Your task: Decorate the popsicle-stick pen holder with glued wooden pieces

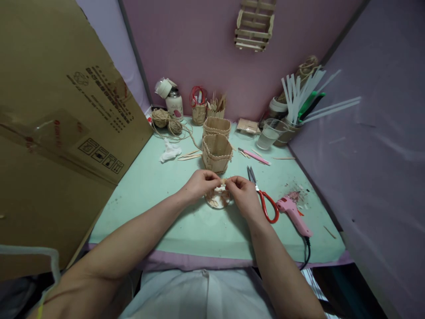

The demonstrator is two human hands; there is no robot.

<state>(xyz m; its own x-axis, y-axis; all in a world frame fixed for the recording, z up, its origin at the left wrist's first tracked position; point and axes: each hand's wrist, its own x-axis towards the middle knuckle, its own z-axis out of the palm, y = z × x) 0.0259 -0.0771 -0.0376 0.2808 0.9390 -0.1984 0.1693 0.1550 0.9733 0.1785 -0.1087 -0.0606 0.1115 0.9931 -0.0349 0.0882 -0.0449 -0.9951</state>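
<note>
My left hand (203, 184) and my right hand (243, 191) meet in the middle of the table, both with fingers pinched. Between their fingertips is a small pale yellowish piece (223, 181), too small to name and partly covered by the fingers. Right beneath them lies a round white lid-like dish (218, 201) with brown bits on it. Just behind the hands stands a small wooden basket (216, 155) with a braided rim, and a second similar basket (217, 126) stands behind it. Red-handled scissors (265, 201) lie beside my right hand, blades pointing away.
A pink glue gun (295, 215) with a black cord lies at the right near scraps. A pink pen-like tool (255, 156), a clear plastic cup (268, 138) and twine balls (161, 118) sit further back. A large cardboard box (59, 133) walls off the left side.
</note>
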